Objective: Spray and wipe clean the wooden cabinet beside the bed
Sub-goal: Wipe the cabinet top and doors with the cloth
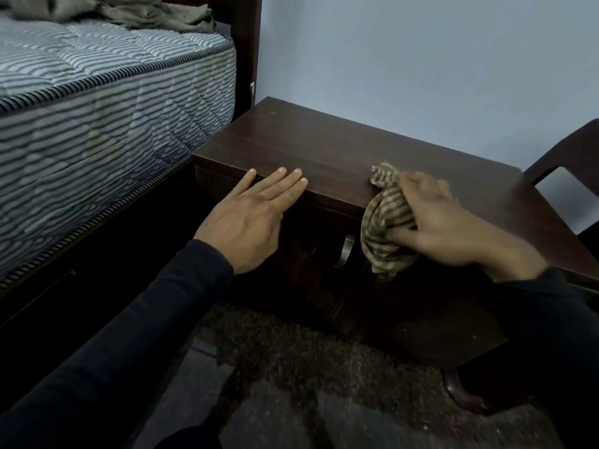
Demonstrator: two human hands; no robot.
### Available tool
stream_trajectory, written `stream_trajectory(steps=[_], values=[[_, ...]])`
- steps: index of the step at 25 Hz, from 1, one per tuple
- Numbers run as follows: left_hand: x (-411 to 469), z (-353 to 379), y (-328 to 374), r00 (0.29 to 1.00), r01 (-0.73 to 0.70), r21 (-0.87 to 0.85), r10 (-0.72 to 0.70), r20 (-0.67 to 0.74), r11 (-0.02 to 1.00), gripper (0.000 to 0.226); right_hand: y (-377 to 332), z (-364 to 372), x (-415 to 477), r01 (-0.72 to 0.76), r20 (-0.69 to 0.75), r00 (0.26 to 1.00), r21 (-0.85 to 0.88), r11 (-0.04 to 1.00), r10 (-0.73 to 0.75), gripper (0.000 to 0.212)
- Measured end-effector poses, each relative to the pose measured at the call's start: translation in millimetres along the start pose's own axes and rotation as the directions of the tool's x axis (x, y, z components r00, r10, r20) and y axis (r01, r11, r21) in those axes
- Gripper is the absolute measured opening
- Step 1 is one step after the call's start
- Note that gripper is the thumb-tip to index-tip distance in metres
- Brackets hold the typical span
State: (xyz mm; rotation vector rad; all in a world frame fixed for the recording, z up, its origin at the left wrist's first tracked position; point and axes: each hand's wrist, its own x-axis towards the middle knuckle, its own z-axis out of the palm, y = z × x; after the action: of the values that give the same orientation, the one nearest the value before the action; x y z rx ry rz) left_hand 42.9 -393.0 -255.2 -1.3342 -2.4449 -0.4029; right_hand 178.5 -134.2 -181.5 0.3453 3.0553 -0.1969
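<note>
Brown wooden cabinet (324, 140) sits under the flat, open left hand (249, 218), while the right hand (453, 222) squeezes a striped cloth (385, 222) at its front edge, which might slip out and fall.

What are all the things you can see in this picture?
mattress: one, grey-and-white striped, upper left
blanket: one, olive-brown, crumpled on the mattress
headboard: one, dark wood, behind the mattress
cabinet: one, dark brown wood, beside the mattress
handle: one, silvery, on the cabinet's front
cloth: one, tan-and-brown striped, at the cabinet's front edge
chair: one, dark wood, right edge
rug: one, dark brown, floor below the cabinet
wall: one, pale blue, behind the cabinet
left hand: one, fingers straight, resting on the cabinet's front edge
right hand: one, blurred, gripping the cloth
sleeves: two, black, on both arms
</note>
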Motion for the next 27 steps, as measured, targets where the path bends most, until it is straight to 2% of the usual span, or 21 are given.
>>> stream_trajectory(steps=[1, 3, 5, 6, 7, 9, 12, 15, 16, 17, 19, 20, 21, 22, 23, 25, 26, 27], values=[[-1.1, -0.1, -1.3, 1.0, -0.008, 0.006, 0.008, 0.002, 1.0, 0.065, -3.2, 8.5, -3.1, 0.042, -0.098, 0.994, -0.061, 0.997, -0.048, 0.084], [-9.2, 4.9, -3.1, 0.998, 0.014, 0.041, -0.012, -0.062, 0.999, 0.065, -17.8, 29.4, -12.8, 0.114, -0.352, 0.926, -0.088, 0.99, -0.138, 0.066], [-24.8, 18.4, -6.7, 0.982, 0.107, 0.049, -0.097, -0.163, 0.993, 0.066, -40.2, 60.2, -18.1, 0.165, -0.565, 0.796, -0.143, 0.976, -0.218, 0.064], [-33.9, 28.3, -9.4, 0.972, 0.158, 0.042, -0.148, -0.181, 0.987, 0.068, -52.5, 76.2, -15.5, 0.158, -0.605, 0.744, -0.255, 0.954, -0.285, 0.065], [-43.4, 40.2, -12.0, 0.967, 0.203, 0.035, -0.195, -0.166, 0.978, 0.072, -62.7, 94.8, -8.9, 0.124, -0.58, 0.731, -0.405, 0.906, -0.36, 0.065], [-60.3, 65.0, -16.8, 0.961, 0.268, 0.03, -0.265, -0.083, 0.963, 0.078, -77.5, 129.8, 10.8, 0.071, -0.467, 0.77, -0.615, 0.786, -0.435, 0.064], [-73.3, 88.7, -21.0, 0.957, 0.289, 0.033, -0.29, 0.003, 0.957, 0.082, -77.8, 179.8, 32.2, 0.077, -0.239, 0.87, -0.799, 0.597, -0.431, 0.07], [-74.4, 91.5, -22.0, 0.959, 0.281, 0.063, -0.283, 0.024, 0.958, 0.08, -68.2, 224.8, 27.3, 0.184, 0.01, 0.892, -0.921, 0.343, -0.452, 0.067], [-74.2, 91.3, -21.7, 0.957, 0.286, 0.067, -0.288, 0.028, 0.956, 0.08, -69.5, 218.8, 22.8, 0.165, 0.026, 0.9, -0.945, 0.284, -0.436, 0.065], [-74.2, 91.3, -21.1, 0.956, 0.289, 0.067, -0.292, 0.033, 0.955, 0.08, -73.1, 205.3, 21.2, 0.086, -0.063, 0.901, -0.944, 0.319, -0.429, 0.065], [-72.9, 92.7, -19.2, 0.955, 0.294, 0.061, -0.296, 0.028, 0.954, 0.08, -80.7, 168.7, 24.6, -0.116, -0.383, 0.816, -0.843, 0.525, -0.433, 0.064], [-72.5, 93.4, -18.5, 0.953, 0.299, 0.057, -0.301, 0.027, 0.953, 0.08, -85.0, 154.2, 28.1, -0.147, -0.487, 0.768, -0.765, 0.627, -0.415, 0.062], [-72.7, 93.4, -17.8, 0.952, 0.304, 0.053, -0.305, 0.028, 0.951, 0.08, -85.7, 150.2, 30.7, -0.126, -0.517, 0.742, -0.733, 0.669, -0.426, 0.061], [-72.5, 93.1, -17.5, 0.952, 0.305, 0.05, -0.306, 0.025, 0.951, 0.08, -83.4, 155.0, 34.1, -0.05, -0.471, 0.737, -0.754, 0.655, -0.485, 0.061], [-73.2, 92.1, -18.3, 0.951, 0.307, 0.05, -0.308, 0.019, 0.95, 0.08, -79.5, 167.8, 37.4, 0.066, -0.347, 0.751, -0.808, 0.586, -0.562, 0.062], [-74.2, 85.7, -23.3, 0.947, 0.322, 0.044, -0.322, -0.006, 0.946, 0.08, -77.7, 186.1, 39.9, 0.205, -0.073, 0.779, -0.909, 0.363, -0.623, 0.062], [-74.2, 81.5, -28.3, 0.943, 0.332, 0.043, -0.331, -0.023, 0.942, 0.079, -81.1, 183.8, 42.8, 0.182, -0.075, 0.783, -0.922, 0.342, -0.617, 0.06], [-74.5, 77.0, -34.8, 0.939, 0.344, 0.046, -0.342, -0.043, 0.938, 0.078, -86.4, 176.6, 50.7, 0.128, -0.195, 0.757, -0.892, 0.434, -0.623, 0.058]])
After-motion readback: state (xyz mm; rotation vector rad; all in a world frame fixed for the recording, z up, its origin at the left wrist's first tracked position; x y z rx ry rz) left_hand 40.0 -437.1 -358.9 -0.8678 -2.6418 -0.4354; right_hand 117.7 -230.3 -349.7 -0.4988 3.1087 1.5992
